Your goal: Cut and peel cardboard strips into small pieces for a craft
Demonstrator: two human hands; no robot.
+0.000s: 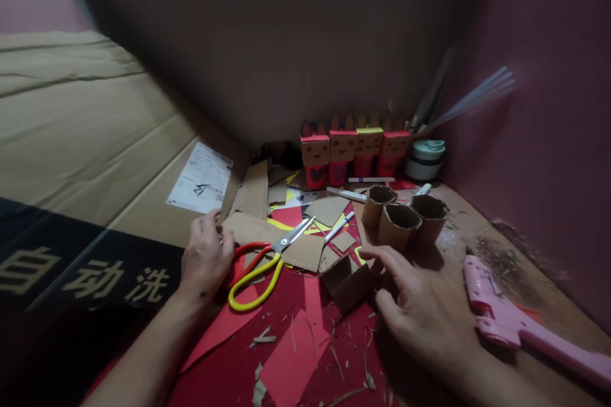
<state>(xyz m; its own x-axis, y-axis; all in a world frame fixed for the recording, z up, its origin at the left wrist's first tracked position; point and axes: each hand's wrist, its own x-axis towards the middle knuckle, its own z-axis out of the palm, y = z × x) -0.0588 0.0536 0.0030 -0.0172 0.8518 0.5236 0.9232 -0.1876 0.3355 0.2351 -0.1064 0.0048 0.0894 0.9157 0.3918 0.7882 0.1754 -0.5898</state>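
Observation:
My left hand (207,251) is at the left, its fingers loosely bent and apart, close to the edge of a long cardboard strip (260,235). Beside it lie scissors (281,248) with one red and one yellow handle, their blades resting over the strip. My right hand (410,305) has its thumb and fingers spread at the right side of a small open-topped cardboard box (344,283). Its fingertips are near or touching that box; I cannot tell which. Just behind stand three brown cardboard tubes (400,226).
Cardboard figures (342,146) with drawn faces stand along the back, near a mint-lidded jar (424,159). A pink glue gun (496,311) lies at the right. Red paper (296,356), markers (340,226) and scraps cover the table. A large carton (95,133) walls the left.

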